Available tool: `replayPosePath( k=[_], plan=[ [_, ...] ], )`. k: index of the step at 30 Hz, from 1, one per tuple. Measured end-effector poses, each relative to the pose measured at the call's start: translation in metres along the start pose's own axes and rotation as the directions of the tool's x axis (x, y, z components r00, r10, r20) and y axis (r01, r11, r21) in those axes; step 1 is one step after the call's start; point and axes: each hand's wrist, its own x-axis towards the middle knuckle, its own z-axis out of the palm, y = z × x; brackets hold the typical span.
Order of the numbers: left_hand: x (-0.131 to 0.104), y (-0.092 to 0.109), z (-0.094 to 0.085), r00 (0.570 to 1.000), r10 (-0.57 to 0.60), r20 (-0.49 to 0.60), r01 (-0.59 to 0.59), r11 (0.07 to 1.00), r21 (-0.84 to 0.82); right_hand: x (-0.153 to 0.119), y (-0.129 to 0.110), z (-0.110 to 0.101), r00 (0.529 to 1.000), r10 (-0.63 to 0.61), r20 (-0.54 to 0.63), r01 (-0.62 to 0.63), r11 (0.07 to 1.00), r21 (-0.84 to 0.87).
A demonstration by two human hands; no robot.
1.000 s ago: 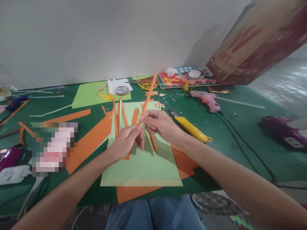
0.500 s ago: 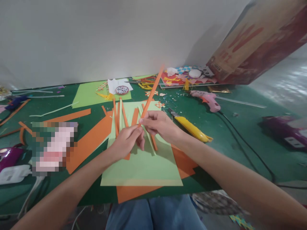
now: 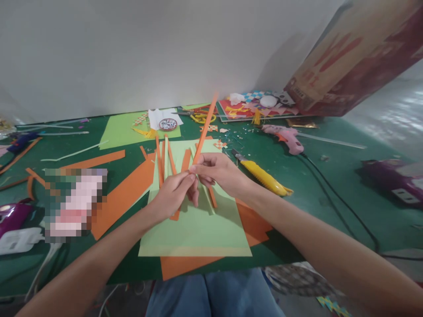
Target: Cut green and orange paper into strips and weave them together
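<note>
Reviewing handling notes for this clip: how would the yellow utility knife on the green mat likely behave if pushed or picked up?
The yellow utility knife lies flat on the green mat, right of the right hand, so it would probably slide, not roll. Its body looks rigid, so it should not flex. A blade tip seems to show at its far end, so gripping the handle seems safer.

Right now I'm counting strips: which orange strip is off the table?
The long orange strip pinched by both hands, slanting up toward the wall; the other orange strips lie flat on the green paper.

Paper sheets (image 3: 198, 229) lie at the desk's (image 3: 330, 185) near edge, strips (image 3: 164, 160) on them. A utility knife (image 3: 262, 177) lies to their right, a glue gun (image 3: 286, 138) behind it, and a box (image 3: 350, 61) at the far right corner.
</note>
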Motion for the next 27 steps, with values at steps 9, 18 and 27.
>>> replayPosePath(
  k=[9,18,27],
  plan=[
    [-0.0003,-0.0012,-0.0002,1.000,0.011,0.005,-0.011,1.000,0.000,0.0005,-0.0005,-0.0021,1.000,0.022,-0.021,-0.022,1.000,0.004],
    [0.0009,-0.0013,-0.0003,1.000,0.002,-0.010,-0.002,1.000,-0.006,-0.0005,-0.0009,-0.0020,1.000,-0.008,-0.003,0.008,1.000,-0.029],
    [0.0000,-0.0016,-0.0001,0.999,0.006,-0.035,-0.005,1.000,0.013,0.0008,-0.0013,-0.0034,1.000,0.005,-0.018,-0.005,1.000,0.013]
  ],
)
